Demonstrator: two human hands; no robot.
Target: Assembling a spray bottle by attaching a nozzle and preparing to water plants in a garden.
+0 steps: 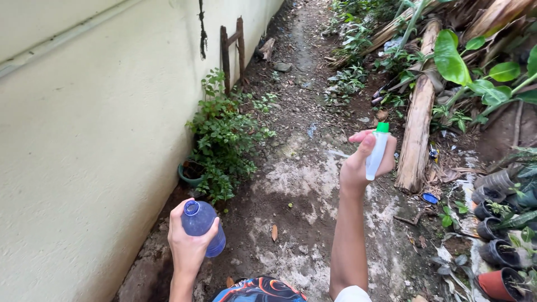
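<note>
Colourful patterned cloth (pixel 260 290) at bottom edge. Left hand (pixel 187 243) clamped around open-necked translucent blue plastic bottle (pixel 202 225), low near cream wall (pixel 84 140). Right hand (pixel 363 162), raised, grips small white squeeze bottle with green cap (pixel 378 150). Hands well apart, above dirt path (pixel 296 184); leafy potted shrub (pixel 221 140) against wall.

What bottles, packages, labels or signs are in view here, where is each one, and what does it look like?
Clear blue plastic bottle: left hand, uncapped, round, near the wall.
Small white squeeze bottle with green cap: right hand, raised, slim.
Blue lid: on the ground, right.
No labels or signs visible.
</note>
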